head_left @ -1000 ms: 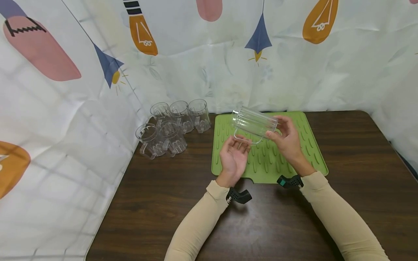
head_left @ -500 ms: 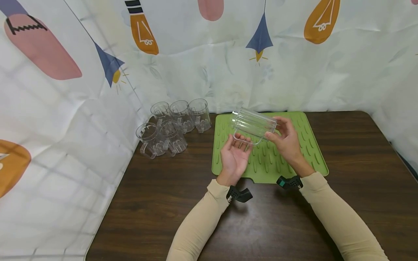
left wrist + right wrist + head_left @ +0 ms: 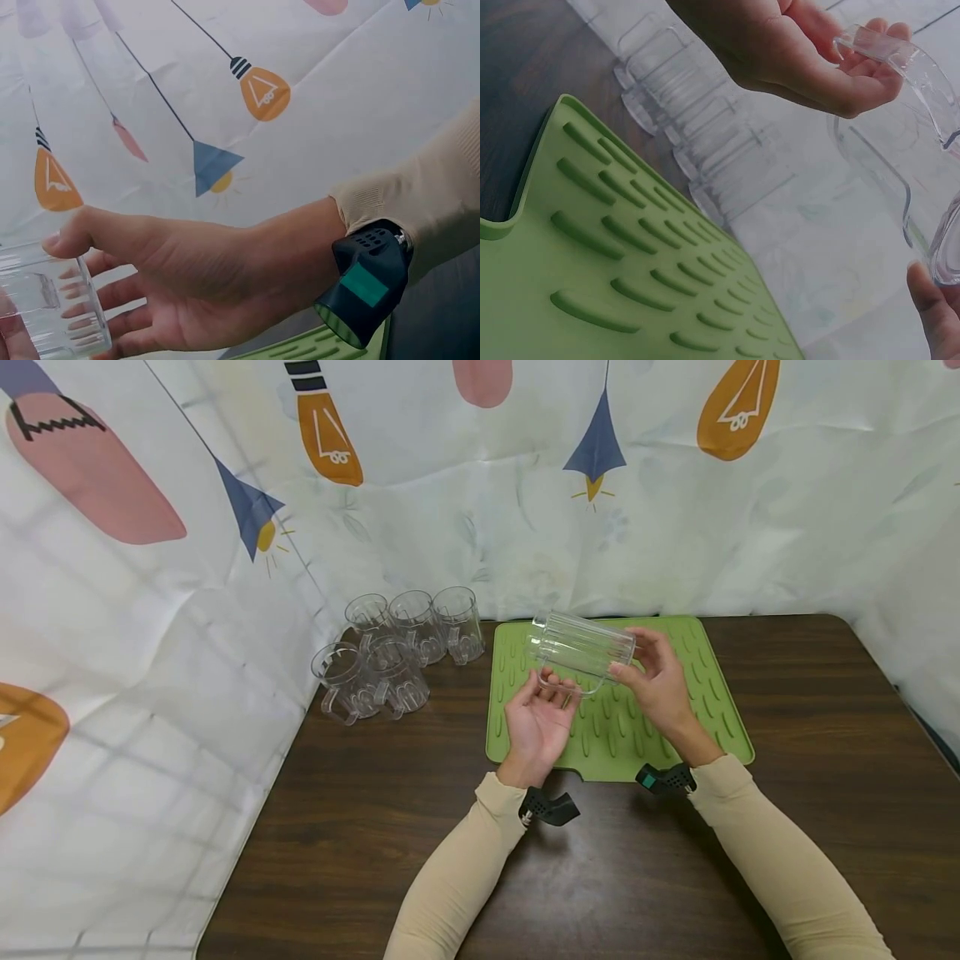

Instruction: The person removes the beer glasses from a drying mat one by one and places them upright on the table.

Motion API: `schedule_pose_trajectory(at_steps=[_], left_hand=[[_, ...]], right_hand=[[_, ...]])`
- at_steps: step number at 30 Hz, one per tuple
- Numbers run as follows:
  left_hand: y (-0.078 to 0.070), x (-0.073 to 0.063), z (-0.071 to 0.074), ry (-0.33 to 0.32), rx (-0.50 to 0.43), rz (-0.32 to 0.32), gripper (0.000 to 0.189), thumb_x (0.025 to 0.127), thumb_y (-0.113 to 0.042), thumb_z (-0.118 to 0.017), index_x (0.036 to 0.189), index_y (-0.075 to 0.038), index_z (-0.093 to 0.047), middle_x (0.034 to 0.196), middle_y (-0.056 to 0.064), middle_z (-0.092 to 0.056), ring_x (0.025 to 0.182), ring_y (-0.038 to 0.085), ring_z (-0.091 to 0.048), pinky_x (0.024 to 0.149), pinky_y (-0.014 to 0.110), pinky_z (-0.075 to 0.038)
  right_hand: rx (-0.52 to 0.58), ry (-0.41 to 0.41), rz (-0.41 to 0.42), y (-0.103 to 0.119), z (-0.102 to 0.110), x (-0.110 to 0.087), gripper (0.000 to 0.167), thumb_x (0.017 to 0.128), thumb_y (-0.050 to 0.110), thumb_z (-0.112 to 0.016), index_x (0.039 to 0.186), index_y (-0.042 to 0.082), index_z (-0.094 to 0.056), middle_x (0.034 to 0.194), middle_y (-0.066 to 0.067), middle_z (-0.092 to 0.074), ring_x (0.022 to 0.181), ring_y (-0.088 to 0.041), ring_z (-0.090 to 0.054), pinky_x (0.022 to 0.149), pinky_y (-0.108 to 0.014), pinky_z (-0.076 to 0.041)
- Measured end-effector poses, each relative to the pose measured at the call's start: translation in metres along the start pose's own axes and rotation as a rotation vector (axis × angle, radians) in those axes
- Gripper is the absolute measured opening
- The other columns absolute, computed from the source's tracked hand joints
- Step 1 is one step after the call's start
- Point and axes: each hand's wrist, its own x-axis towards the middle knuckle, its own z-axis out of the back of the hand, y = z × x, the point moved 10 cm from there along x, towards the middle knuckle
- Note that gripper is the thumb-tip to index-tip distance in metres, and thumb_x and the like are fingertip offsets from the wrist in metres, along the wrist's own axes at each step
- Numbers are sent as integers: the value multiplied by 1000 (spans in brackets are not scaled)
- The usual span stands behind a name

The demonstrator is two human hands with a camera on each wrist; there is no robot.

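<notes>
A clear glass mug [image 3: 581,643] is tipped nearly onto its side above the green ridged mat, its handle [image 3: 572,691] facing down toward me. My left hand [image 3: 536,727] lies palm up beneath it, the fingers curled at the handle and the thumb beside it. At the mug's right end, my right hand [image 3: 660,681] grips the glass between thumb and fingers. The left wrist view shows the fingers of the right hand [image 3: 180,277] through the transparent wall of the mug [image 3: 45,300]. In the right wrist view, left-hand fingers [image 3: 889,71] show around the handle.
Several clear glass mugs [image 3: 405,672] stand upright in two rows at the back left of the dark wooden table [image 3: 360,827]. The green mat [image 3: 615,752] lies under both hands. A patterned white cloth [image 3: 480,527] hangs behind the table and along the left.
Both hands keep hold of the mug. Its left end has dipped slightly, and the left hand has shifted a little to the right.
</notes>
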Motion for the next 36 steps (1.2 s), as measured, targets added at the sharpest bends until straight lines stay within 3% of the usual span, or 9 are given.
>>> schedule_pose_trajectory(at_steps=[10,20,28,36], left_hand=[[-1,-3,-7,43,-18,16,41,114,-28,-30,93,-18,-63,81,-9,-69,85,10,-65,92,25,-56],[-12,-7,-14,84,49,-45,44,114,-28,-29,91,-19,-66,81,-11,-71,86,7,-68,93,25,-57],[-21,-5,-11,79,113,-96,42,114,-26,-32,91,-16,-66,84,-8,-71,86,8,-71,92,26,-59],[-30,-7,-12,133,187,-149,30,108,-31,-46,96,-16,-69,88,-7,-75,90,8,-73,94,26,-60]], right_hand=[[-51,30,-48,0,-1,-1,53,95,-8,-59,145,-2,-44,127,7,-58,118,-7,-59,91,-12,-53],[-110,119,-108,-7,-4,-4,53,103,6,-53,154,4,-38,136,10,-51,122,-6,-57,91,-11,-52],[-21,125,-47,-2,6,-4,44,105,6,-47,149,11,-45,139,-1,-54,121,-8,-60,90,-16,-58],[-12,133,-23,-2,22,-7,42,106,5,-46,148,11,-45,139,-3,-56,122,-14,-63,91,-16,-58]])
